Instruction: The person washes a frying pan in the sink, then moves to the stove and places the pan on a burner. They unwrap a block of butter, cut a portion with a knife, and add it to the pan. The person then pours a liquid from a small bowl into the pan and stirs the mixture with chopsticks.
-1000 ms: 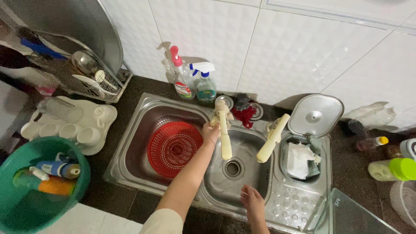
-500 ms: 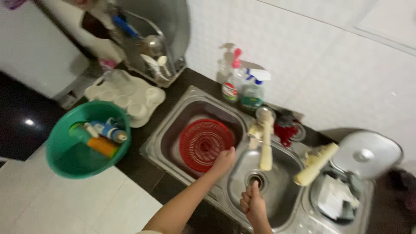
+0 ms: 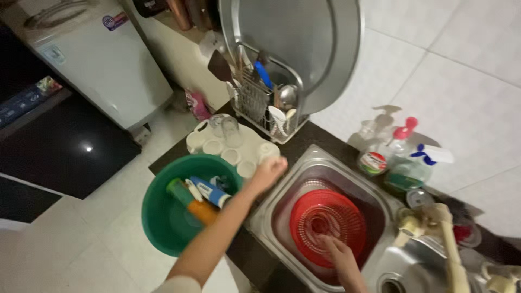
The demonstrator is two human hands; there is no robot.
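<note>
Ok so the left hand [image 3: 267, 172] is stretched out over the counter edge, right between the green plastic basin [image 3: 163, 225] and the cream cup tray [image 3: 228, 144]. The fingers look curled into a loose fist, and it sits just against the near corner of the tray, next to a small cup [image 3: 247, 169]. I can't tell if it's actually pinching anything, too blurry.

The right hand [image 3: 336, 255] is down in the left sink bowl [image 3: 282, 206], fingers spread and lying on the near rim of the red round colander [image 3: 327, 221]. It's touching it, not wrapped around it. The colander sits flat in the bottom of that bowl.

The basin holds a few bottles and tubes: a green one, an orange one [image 3: 202, 210] and a blue-and-white tube [image 3: 209, 190], all lying on their sides.

Behind the tray there's a wire dish rack [image 3: 260, 103] with utensils standing in it and a big round metal lid [image 3: 309, 43] leaning against the tiled wall. On the ledge behind the sink stand 3 soap and spray bottles [image 3: 404, 157]. The faucet [image 3: 448, 244] with its pale wrapped spout points down over the 2nd bowl, where the drain [image 3: 392, 285] shows.
</note>
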